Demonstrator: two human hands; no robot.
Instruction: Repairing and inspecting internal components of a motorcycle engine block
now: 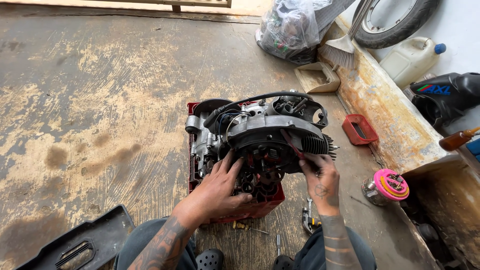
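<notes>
1. Nearest the camera, pliers [309, 220] and a small screwdriver [243, 227] lie on the concrete floor [100, 100] between the person's knees, just beside the near edge of the red crate [262, 205].
2. The left hand [220, 187] lies open, fingers spread, pressed against the near-left side of the engine [260, 135]; it steadies rather than grips.
3. The right hand [320, 177] is closed on a thin red-handled tool [292, 145] that angles into the round cover at the engine's near face.
4. The engine sits on the crate, mid-floor. Judging by this, work on a part under the cover is in hand; the next move seems to call for firm bracing from the left hand while the tool turns or pries.
5. The tool's tip is hidden among dark parts, so its kind is unclear.
6. Farther off: a red tray [360, 129], a pink-lidded jar [387, 186], a brush [340, 50], a plastic bag [290, 27] and a tyre [395, 20], cut off at the top edge.
</notes>
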